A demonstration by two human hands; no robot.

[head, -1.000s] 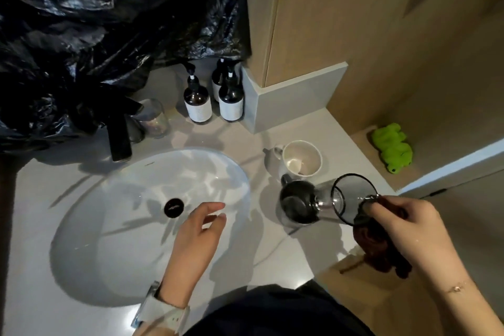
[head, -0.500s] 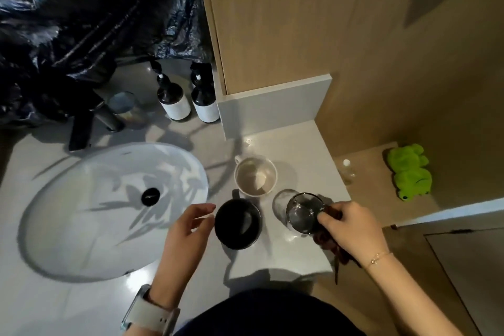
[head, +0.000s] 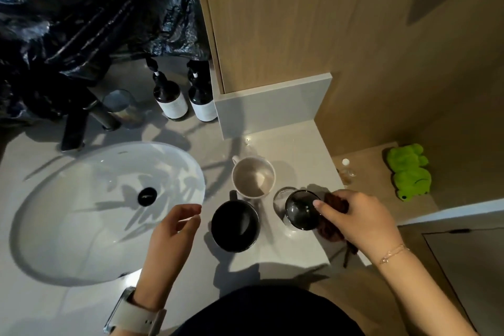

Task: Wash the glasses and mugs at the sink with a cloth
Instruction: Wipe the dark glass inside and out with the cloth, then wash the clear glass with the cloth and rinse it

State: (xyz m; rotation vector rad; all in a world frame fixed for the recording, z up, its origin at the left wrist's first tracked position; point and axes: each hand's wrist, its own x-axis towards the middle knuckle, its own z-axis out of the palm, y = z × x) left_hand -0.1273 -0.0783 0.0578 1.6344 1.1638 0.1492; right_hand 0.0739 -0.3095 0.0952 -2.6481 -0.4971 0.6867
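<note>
The right hand (head: pixel 354 218) pinches the rim of a glass (head: pixel 301 210) and bunches a dark cloth (head: pixel 334 226) behind it, just right of the black mug (head: pixel 235 222). The left hand (head: pixel 174 229) hangs loose, holding nothing, between mug and sink (head: pixel 54 240). Judged best: seat the glass flat on the tabletop (head: pixel 294 144) before letting go, clear of the white mug (head: pixel 253 177). The 2 bottles (head: pixel 170 98) beyond the black mug carry labels too small to read.
</note>
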